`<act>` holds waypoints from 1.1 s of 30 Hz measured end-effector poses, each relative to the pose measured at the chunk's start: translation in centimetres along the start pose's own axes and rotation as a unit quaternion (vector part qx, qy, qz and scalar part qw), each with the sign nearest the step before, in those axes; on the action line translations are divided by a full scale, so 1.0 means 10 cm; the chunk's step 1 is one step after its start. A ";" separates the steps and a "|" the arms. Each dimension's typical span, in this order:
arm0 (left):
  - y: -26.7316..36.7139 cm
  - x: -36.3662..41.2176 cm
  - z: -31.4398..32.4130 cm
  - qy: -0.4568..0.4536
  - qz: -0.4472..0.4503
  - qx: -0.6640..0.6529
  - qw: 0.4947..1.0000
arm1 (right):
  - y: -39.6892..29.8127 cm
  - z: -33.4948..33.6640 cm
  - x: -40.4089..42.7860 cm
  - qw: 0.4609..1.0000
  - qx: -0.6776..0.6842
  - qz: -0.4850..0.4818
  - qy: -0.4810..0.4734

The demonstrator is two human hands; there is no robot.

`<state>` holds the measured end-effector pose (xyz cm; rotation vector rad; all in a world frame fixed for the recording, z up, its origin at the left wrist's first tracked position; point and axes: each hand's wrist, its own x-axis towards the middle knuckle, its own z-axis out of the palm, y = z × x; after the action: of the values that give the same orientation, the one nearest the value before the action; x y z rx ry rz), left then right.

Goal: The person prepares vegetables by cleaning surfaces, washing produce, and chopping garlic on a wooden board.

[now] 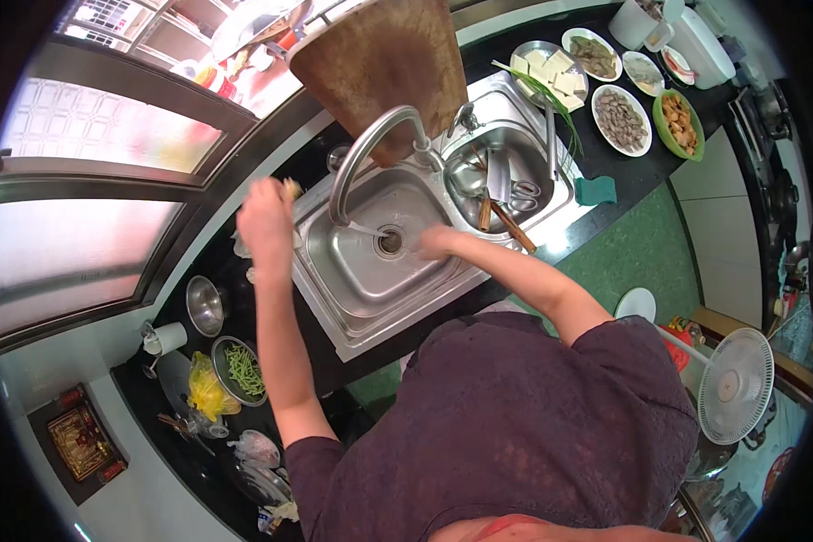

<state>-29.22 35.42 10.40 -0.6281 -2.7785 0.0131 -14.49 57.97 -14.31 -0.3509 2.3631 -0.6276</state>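
Observation:
Water runs from the curved metal faucet (372, 142) into the left basin of the steel sink (352, 271). My left hand (265, 220) is raised over the counter at that basin's left edge, its fingers closed around a small pale yellowish piece (291, 188), mostly hidden. My right hand (436, 242) is blurred above the right side of the same basin; whether it holds anything does not show. In the smaller basin lie a cleaver (498, 175), scissors (523, 195) and wooden handles (511, 227).
A large wooden cutting board (393, 68) leans behind the faucet. Tofu on a metal plate (549, 71), green onions (561, 112), several filled dishes and a green sponge (595, 191) are at the right. Green beans in a bowl (244, 369) stand at the left, near a yellow bag (209, 389).

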 end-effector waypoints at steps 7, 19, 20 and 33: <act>0.95 1.50 -0.96 0.137 0.172 -0.208 0.953 | 0.43 -0.75 -0.20 0.972 -0.100 0.138 0.165; 1.36 2.55 -0.58 -0.094 0.220 -0.141 0.961 | 0.89 -1.04 0.21 0.961 -0.138 0.149 0.185; 1.31 2.57 -0.51 -0.070 0.240 -0.146 0.957 | 0.89 -1.10 0.14 0.960 -0.137 0.115 0.213; 1.11 2.13 -0.92 -0.310 0.179 -0.405 0.842 | 1.59 -0.89 -0.89 0.972 0.094 0.119 0.179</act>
<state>-40.31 53.95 24.35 -1.5790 -3.1282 -1.1172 -14.99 78.10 -11.93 0.1429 2.6010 -0.8454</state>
